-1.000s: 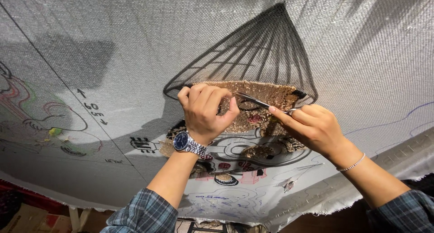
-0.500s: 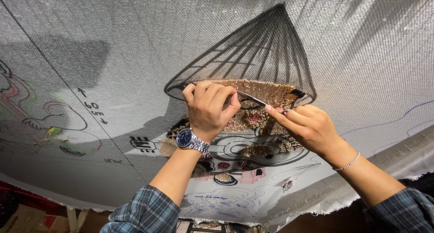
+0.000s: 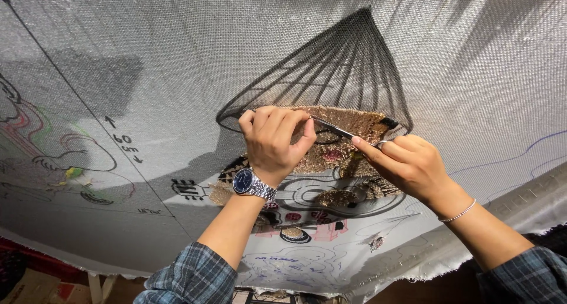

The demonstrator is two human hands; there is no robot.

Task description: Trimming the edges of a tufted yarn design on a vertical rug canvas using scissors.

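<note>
A grey woven backing cloth [image 3: 177, 56] stretches across the whole view, with drawn outlines on it. In the middle is a brown tufted patch [image 3: 345, 130] under black fan-shaped tufted lines [image 3: 348, 68]. My left hand [image 3: 274, 139], with a wristwatch [image 3: 251, 183] on it, presses its fingers on the patch's left part. My right hand [image 3: 407, 162] holds thin metal scissors [image 3: 339, 128], whose blades lie across the patch toward my left fingers.
Coloured sketches and handwritten marks [image 3: 65, 156] cover the cloth at left. More drawn and partly tufted shapes [image 3: 319, 212] lie below the hands. The cloth's frayed lower edge [image 3: 413, 268] runs along the bottom, with a wooden frame leg [image 3: 94, 283] beneath.
Both hands have stayed on the patch. My left fingers have shifted slightly, and the scissors have edged a little along the tufted surface.
</note>
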